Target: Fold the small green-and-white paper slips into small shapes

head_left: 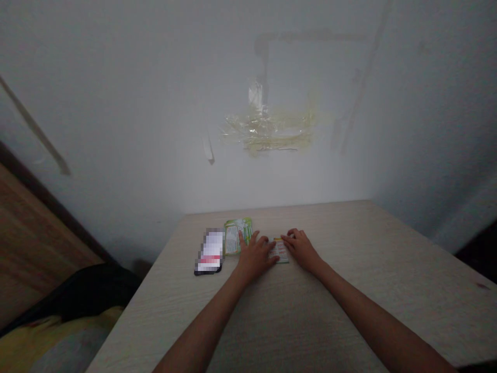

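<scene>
A small flat printed packet, pale with red print and a yellow strip along its far edge, lies on the table between my hands. My left hand rests with its fingers spread, its thumb and index fingertips on the packet's left side. My right hand is bent at the packet's far right corner, thumb and index finger pressed together there. Just beyond my left hand lies a larger green and white printed packet, partly covered by its fingers. What the packets contain cannot be seen.
A phone with a lit, blurred-out screen lies left of the green packet. The light wooden table meets a white wall carrying old tape. Yellow and dark cloth and a brown wooden panel are at the left.
</scene>
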Available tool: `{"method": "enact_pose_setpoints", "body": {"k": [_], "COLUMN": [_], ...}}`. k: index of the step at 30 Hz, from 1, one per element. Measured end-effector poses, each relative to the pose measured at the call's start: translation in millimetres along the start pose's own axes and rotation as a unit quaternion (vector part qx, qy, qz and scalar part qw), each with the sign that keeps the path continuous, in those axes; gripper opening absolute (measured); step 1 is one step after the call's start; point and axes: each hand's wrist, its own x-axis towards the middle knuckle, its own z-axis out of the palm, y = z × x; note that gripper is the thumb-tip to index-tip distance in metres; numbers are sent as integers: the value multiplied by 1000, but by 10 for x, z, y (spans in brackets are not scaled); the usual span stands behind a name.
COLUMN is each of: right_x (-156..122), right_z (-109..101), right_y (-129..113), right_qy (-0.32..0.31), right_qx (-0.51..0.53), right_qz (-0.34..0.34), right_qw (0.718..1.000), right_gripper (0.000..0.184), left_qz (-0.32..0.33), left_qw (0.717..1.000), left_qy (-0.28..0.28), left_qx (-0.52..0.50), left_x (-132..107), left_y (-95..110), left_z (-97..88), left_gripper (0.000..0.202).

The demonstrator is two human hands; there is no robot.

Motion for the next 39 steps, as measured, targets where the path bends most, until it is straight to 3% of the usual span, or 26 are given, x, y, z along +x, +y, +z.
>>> {"method": "enact_pose_setpoints", "body": {"k": [8, 24, 39], "right_x": [-21, -34, -245], "right_z": [-52, -220, -363], "right_y": [37, -161, -191], "right_qy": [15, -9, -37], "right_qx": [68, 13, 80], "right_qz": [-6, -40, -103], "right_qw": [998, 999, 991], "right_gripper": [26, 24, 25], "left_qz": [36, 29, 14], "left_qw": [999, 999, 1000], "left_qy": [9, 15, 19], "left_qx": [-17, -5, -10], "left_x": [19, 77, 66], "left_y": [-39, 77, 90], "left_z": [50, 10, 18], "left_gripper": [46, 45, 47]}}
